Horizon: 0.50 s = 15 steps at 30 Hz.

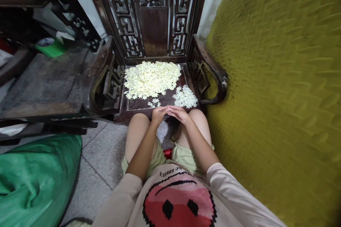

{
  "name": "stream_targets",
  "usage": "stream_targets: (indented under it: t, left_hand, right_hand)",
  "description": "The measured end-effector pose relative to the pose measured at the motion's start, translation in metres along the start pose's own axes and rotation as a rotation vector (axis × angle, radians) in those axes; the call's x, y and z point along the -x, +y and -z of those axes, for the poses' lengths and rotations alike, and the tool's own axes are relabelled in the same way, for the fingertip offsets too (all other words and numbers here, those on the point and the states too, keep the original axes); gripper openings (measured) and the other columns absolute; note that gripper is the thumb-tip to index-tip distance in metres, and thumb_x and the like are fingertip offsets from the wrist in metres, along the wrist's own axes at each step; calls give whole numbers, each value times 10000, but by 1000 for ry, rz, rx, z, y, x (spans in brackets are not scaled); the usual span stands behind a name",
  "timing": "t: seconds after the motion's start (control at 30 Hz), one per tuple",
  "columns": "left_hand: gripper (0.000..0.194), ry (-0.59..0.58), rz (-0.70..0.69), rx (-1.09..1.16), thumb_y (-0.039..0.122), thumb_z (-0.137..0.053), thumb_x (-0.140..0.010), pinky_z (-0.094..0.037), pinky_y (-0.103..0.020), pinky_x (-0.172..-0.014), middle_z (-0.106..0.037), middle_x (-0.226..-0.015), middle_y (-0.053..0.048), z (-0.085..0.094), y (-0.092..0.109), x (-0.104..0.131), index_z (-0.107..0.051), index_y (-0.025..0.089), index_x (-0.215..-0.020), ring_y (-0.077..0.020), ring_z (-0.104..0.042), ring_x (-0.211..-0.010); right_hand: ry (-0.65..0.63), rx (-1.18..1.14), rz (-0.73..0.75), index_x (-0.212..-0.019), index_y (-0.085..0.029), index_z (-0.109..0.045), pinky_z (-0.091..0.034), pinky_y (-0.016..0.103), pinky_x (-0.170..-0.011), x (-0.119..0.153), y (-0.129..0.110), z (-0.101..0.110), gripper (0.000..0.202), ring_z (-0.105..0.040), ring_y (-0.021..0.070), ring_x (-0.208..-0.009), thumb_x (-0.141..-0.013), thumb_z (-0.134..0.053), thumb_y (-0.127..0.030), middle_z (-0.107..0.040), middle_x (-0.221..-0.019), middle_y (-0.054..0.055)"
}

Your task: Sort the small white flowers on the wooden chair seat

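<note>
At the front edge of the carved chair seat (138, 104), your left hand (159, 113) and right hand (179, 112) meet with fingers curled together; anything pinched between them is too small to make out. Just beyond lie a few loose flowers (154, 103), a small white pile (185, 97), and the big cream heap (151, 78).
</note>
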<state>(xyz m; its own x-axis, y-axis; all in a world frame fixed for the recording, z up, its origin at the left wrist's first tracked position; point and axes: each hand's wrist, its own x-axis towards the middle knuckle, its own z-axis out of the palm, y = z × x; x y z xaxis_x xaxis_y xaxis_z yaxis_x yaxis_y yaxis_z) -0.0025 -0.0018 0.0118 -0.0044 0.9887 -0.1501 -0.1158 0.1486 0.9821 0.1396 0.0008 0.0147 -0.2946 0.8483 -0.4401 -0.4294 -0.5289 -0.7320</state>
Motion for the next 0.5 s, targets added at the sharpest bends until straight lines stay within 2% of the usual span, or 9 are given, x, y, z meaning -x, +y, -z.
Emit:
stream_targets:
  t: [0.2, 0.5]
  left_hand:
    - [208, -7, -172, -187, 314, -669, -649, -478, -290, -685, -662, -774, -53, 1, 1, -1, -711, 154, -775, -146, -595, -721]
    - [217, -23, -225, -231, 309, -686, -643, -477, -289, -688, -650, -766, -40, 0, 5, 0, -709, 164, -803, -137, -580, -703]
  right_hand:
    - [-3, -13, 12, -858, -155, -697, -495, 267, -812, -3, 1, 2, 209, -644, 112, -743, -651, -705, -137, -706, -803, 40]
    - [3, -9, 27, -865, -165, -698, -485, 279, -837, 0, -1, 1, 211, -633, 107, -755, -657, -694, -128, -703, -826, 36]
